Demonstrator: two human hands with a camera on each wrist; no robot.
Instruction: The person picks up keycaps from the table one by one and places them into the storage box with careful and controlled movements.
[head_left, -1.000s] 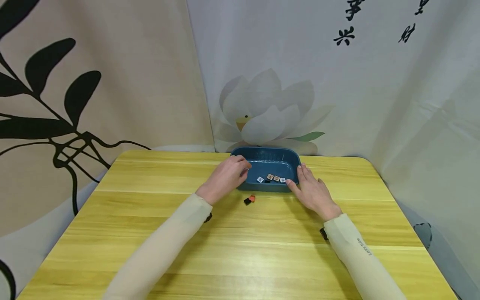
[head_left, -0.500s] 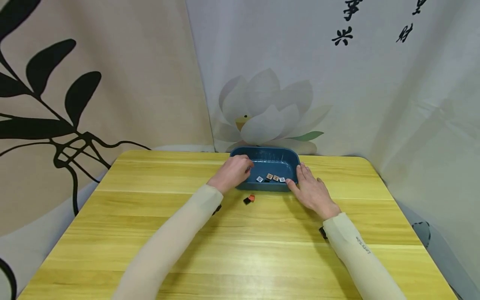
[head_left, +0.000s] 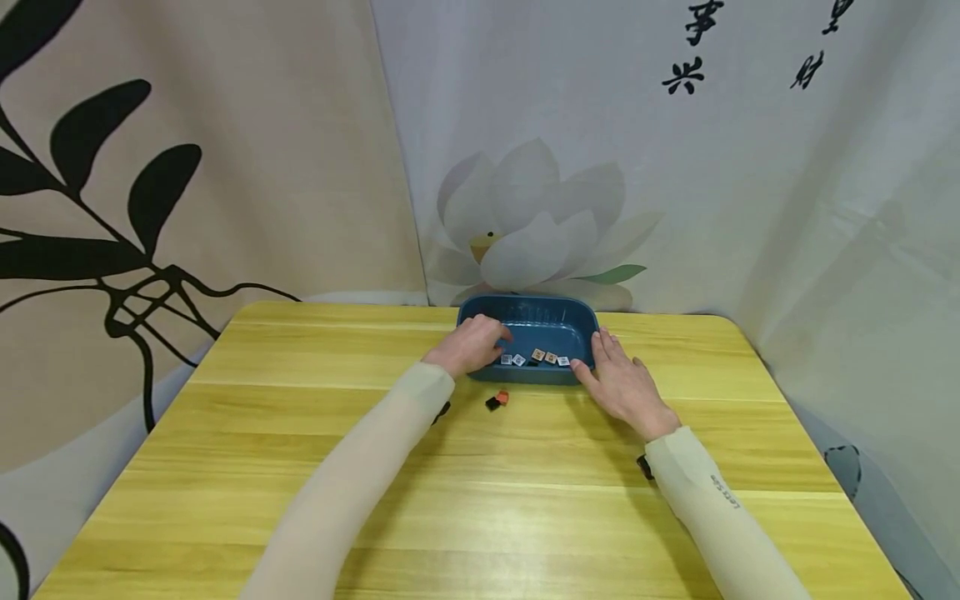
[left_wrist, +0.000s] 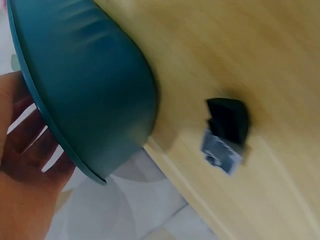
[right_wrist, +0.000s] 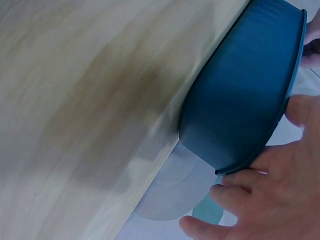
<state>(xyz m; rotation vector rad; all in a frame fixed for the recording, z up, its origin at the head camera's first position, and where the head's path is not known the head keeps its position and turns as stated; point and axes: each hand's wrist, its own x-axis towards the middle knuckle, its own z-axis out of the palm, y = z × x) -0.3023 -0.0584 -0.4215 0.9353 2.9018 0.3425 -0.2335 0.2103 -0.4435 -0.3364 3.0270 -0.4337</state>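
Observation:
A blue tray [head_left: 555, 375] with a raised rim stands near the table's back edge. In it lie several small square tiles [head_left: 551, 357], white and tan with printed marks, plus a black piece. My left hand [head_left: 472, 343] reaches over the tray's left side, fingers bent loosely into it; a white tile [head_left: 506, 359] lies just below the fingertips. In the right wrist view a dark patch shows between that hand's fingers. My right hand [head_left: 626, 385] rests along the tray's right end, thumb at the front rim, other fingers extended along the side.
In front of the tray, a black piece [head_left: 492, 403] and an orange piece [head_left: 502, 397] lie together on the wooden table [head_left: 480, 500]. The left wrist view shows a blurred black piece [left_wrist: 230, 120] beside a grey patterned one [left_wrist: 220, 152]. A printed curtain [head_left: 300, 150] hangs behind.
My left hand has moved right over the tray. A white tile has come into view on the tray floor below its fingers, let go from them. My right hand stays in place.

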